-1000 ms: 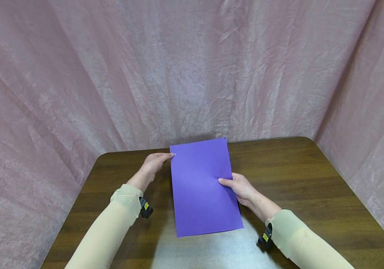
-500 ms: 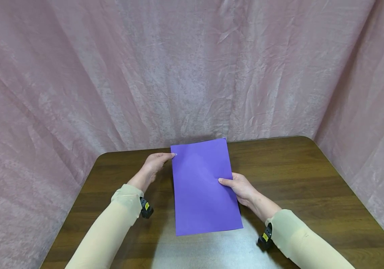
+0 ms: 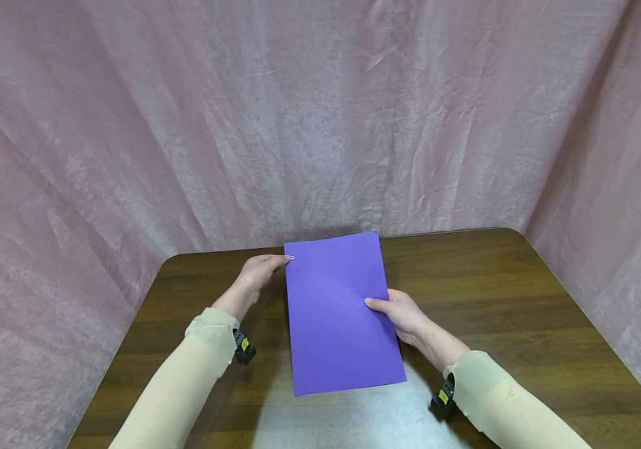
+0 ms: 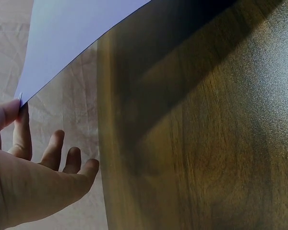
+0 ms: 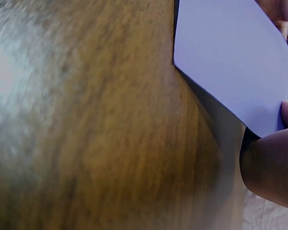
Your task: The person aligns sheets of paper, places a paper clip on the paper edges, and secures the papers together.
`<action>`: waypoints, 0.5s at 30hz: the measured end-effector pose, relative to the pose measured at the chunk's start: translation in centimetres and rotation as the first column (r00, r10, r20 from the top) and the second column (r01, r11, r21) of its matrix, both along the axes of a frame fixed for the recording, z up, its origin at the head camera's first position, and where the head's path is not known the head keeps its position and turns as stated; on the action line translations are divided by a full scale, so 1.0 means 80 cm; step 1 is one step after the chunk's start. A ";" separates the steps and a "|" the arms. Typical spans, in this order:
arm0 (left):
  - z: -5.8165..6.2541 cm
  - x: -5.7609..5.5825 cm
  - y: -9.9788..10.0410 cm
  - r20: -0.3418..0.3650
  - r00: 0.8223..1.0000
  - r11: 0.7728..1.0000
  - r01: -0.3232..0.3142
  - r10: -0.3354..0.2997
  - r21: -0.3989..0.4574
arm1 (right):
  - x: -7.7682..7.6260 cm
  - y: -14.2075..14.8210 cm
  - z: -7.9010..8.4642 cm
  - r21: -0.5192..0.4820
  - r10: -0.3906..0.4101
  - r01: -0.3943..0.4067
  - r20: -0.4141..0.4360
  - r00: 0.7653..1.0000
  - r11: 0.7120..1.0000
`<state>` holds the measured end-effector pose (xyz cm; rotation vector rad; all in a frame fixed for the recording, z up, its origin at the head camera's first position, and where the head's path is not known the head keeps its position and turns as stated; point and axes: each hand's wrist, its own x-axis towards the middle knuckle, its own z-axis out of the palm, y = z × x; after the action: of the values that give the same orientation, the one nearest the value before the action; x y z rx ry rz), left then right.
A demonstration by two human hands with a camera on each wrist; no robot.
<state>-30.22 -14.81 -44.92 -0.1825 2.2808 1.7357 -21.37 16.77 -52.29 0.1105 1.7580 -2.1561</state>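
Note:
A purple sheet of paper (image 3: 337,324) is held up over the table, its lower edge toward me. At its upper left edge sits a small pale paper clip (image 3: 292,257). My left hand (image 3: 254,277) pinches the clip between thumb and index finger; in the left wrist view the other fingers hang loosely bent below the paper clip (image 4: 20,97). On the right side, my right hand (image 3: 407,315) grips the sheet's edge, thumb on top and fingers hidden beneath. The right wrist view shows the sheet (image 5: 225,52) with its near corner above the wood.
The brown wooden table (image 3: 494,299) has rounded far corners. Pink velvet curtain (image 3: 320,125) hangs behind its back edge and at both sides. Black camera straps (image 3: 244,347) sit on both wrists over pale sleeves.
Both hands keep nearly the same place. The sheet shifts and flexes only slightly between frames, while the clip stays at its upper left edge.

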 end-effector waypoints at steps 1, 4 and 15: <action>0.000 0.000 0.000 -0.003 1.000 1.000 -0.001 0.001 0.001 | 0.000 0.000 0.000 0.002 -0.001 0.001 0.001 1.000 1.000; -0.002 -0.001 0.000 -0.012 1.000 1.000 -0.001 0.002 0.016 | 0.001 0.000 0.001 0.001 -0.006 0.006 0.007 1.000 1.000; -0.007 -0.002 -0.001 -0.016 1.000 0.998 -0.021 0.022 0.055 | 0.003 -0.001 0.004 0.000 -0.011 0.011 0.011 1.000 1.000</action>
<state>-30.39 -14.92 -45.46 -0.1834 2.2478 1.8151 -21.16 16.67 -51.97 0.1323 1.7555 -2.1594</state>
